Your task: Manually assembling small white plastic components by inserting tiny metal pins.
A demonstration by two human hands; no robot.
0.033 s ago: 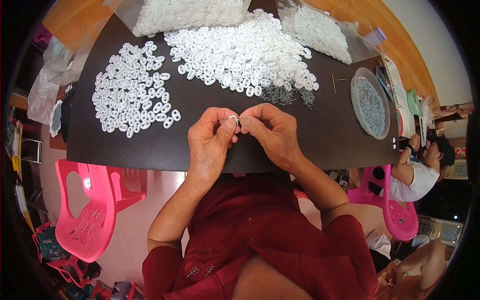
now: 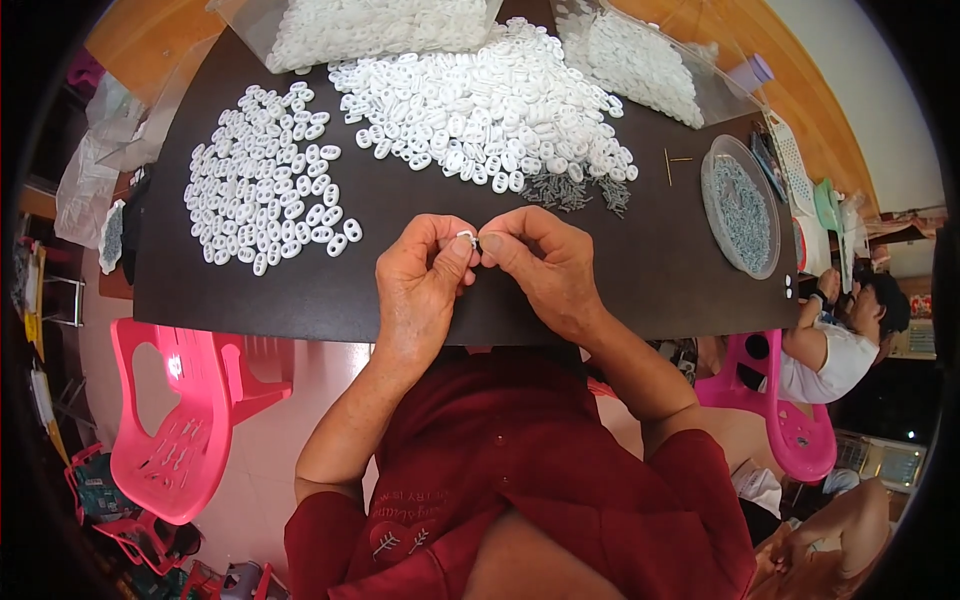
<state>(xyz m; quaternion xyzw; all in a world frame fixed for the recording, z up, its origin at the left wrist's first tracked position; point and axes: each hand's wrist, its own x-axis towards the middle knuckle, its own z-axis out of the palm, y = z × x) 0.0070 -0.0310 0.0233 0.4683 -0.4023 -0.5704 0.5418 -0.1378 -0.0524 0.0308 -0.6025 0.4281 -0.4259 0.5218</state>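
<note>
**Fingertips pinching 1 white ring at the table's near edge**

Head view. Fingertips (image 2: 462,248) of your left hand (image 2: 425,280) and of your right hand (image 2: 540,265) meet over the near edge of the dark table (image 2: 400,200), closed together on 1 small white ring (image 2: 466,237); whether a pin is already in it is too small to tell. Judged from this grip, the step in hand is the fitting of a single piece held between both hands. Behind the hands, slightly right, lies a scatter of dark metal pins (image 2: 575,192), touching the front of the large heap of white rings (image 2: 480,110). A flatter, separate spread of rings (image 2: 265,180) lies to the left. A round clear dish of pins (image 2: 740,205) sits at the right, well apart from the hands. The next move probably calls for a steady pinch with the left hand while the right works the piece, then a short reach forward.
</note>
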